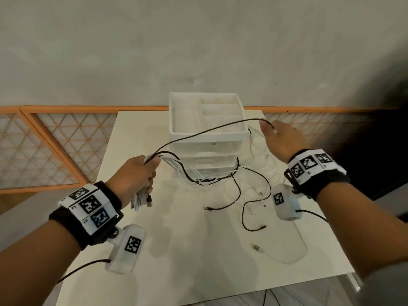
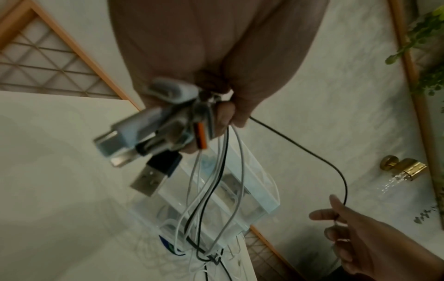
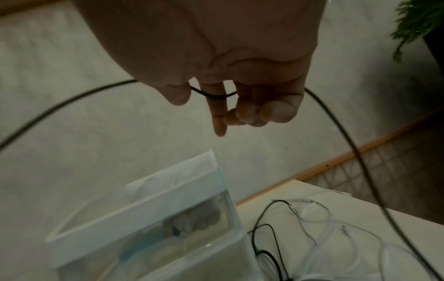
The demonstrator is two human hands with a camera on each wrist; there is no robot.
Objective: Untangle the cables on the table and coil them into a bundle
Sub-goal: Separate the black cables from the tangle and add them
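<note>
My left hand point(image 1: 136, 175) grips a bunch of black and white cables, raised above the white table point(image 1: 181, 257). Their USB plugs point(image 2: 144, 140) hang out below the fist. One black cable point(image 1: 207, 130) arcs from that fist across the drawer unit to my right hand point(image 1: 280, 138), which holds it between thumb and curled fingers point(image 3: 252, 110). From the left fist the other cables droop into a tangle point(image 1: 207, 180) on the table in front of the drawers. Loose black and white ends point(image 1: 249, 208) lie spread to the right.
A white plastic drawer unit point(image 1: 207, 133) with an open tray top stands at the table's back edge. Orange-framed lattice panels point(image 1: 53, 146) and a pale wall are behind. A small connector point(image 1: 257, 248) lies near the front right.
</note>
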